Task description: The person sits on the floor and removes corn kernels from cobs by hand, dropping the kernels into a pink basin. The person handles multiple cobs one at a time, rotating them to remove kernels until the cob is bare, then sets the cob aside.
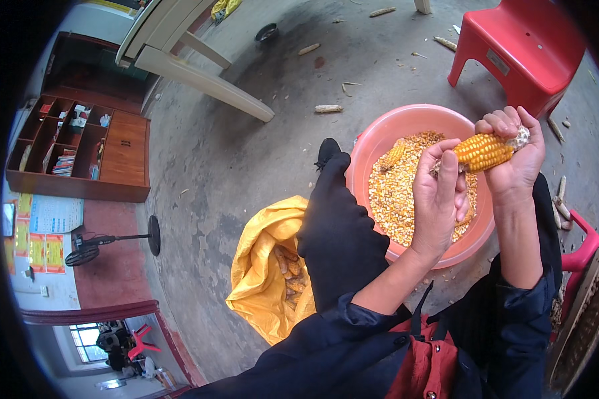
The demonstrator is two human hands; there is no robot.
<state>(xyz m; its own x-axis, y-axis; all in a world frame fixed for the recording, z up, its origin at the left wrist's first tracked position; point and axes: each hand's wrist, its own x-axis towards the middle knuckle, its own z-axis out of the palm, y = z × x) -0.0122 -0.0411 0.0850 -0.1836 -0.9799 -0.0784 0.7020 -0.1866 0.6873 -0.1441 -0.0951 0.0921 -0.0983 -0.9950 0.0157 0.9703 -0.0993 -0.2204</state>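
Above a pink plastic basin, my two hands hold one ear of dried corn, its yellow kernels largely still on. My right hand is closed around the pale, bare end. Fingers and thumb of my left hand grip the other, darker end. Loose corn kernels fill the lower part of the basin, and another ear lies on them at the upper left. Left of my leg, a yellow woven sack stands with its mouth open and several corn ears inside.
A red plastic stool stands beyond the basin at the right. Bare cobs are scattered over the concrete floor. A pale table leg is at the upper left. At the right edge, a woven tray rests by a pink chair.
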